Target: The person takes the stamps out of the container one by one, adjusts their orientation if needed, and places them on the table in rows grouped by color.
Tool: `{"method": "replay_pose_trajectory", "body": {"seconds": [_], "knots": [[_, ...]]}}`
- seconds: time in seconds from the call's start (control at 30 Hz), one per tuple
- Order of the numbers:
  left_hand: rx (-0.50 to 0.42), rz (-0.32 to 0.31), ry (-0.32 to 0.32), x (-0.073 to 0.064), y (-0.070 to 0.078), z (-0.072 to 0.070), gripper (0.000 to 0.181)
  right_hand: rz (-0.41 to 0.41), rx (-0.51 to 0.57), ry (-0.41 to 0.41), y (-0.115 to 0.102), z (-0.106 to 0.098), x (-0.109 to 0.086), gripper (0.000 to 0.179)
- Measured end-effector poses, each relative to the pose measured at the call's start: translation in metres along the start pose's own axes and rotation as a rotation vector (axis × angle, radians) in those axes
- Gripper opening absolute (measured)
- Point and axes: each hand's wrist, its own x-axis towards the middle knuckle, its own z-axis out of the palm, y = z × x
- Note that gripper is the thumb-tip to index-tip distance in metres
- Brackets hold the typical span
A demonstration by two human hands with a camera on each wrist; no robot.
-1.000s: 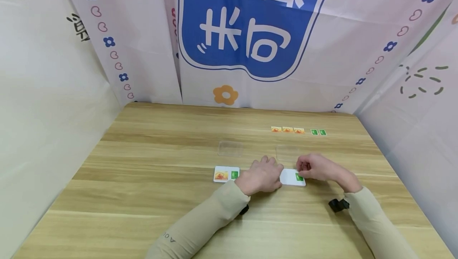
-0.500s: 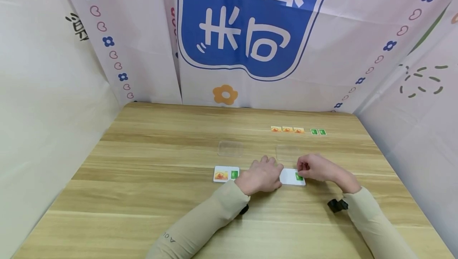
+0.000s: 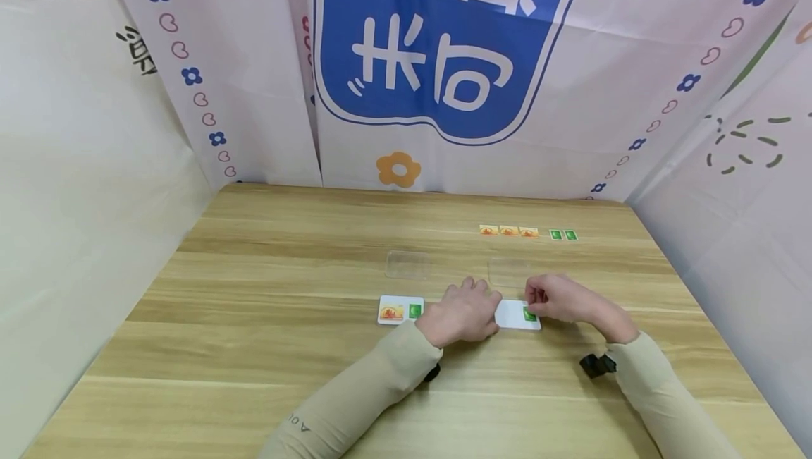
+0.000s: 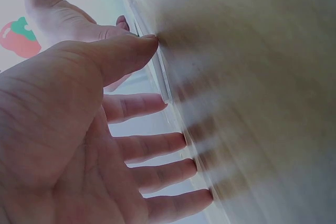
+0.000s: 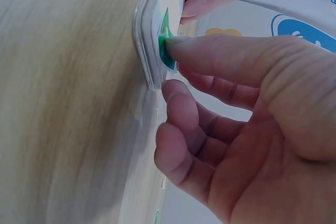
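In the head view, the left hand (image 3: 464,311) lies at the left end of a white card (image 3: 509,314) in a thin clear case. Its fingers are straight in the left wrist view, the thumb and index fingertips right at the card's edge and the other fingertips down on the table. At the card's other end, the right hand (image 3: 557,297) pinches a small green sticker (image 5: 167,48) between thumb and index finger. The sticker lies at that end of the card, its edge bent up, partly covered by the thumb. The right hand's remaining fingers are loosely curled.
Left of the hands lies a similar card (image 3: 383,321) bearing an orange sticker (image 3: 391,312) and a green one. Two clear plastic covers (image 3: 408,265) lie behind the cards. Farther back sit three orange stickers (image 3: 509,230) and two green ones (image 3: 556,235). A printed curtain (image 3: 266,127) surrounds the wooden table (image 3: 254,346).
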Motion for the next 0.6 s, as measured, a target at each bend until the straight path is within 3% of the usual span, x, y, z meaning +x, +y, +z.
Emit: {"method": "replay_pose_trajectory", "body": {"seconds": [0.6], "knots": [[-0.013,0.004,0.011,-0.0011,-0.0006,-0.0001,0.040,-0.001,-0.023,0.043,-0.0028,-0.0029,-0.0016,0.012]]}}
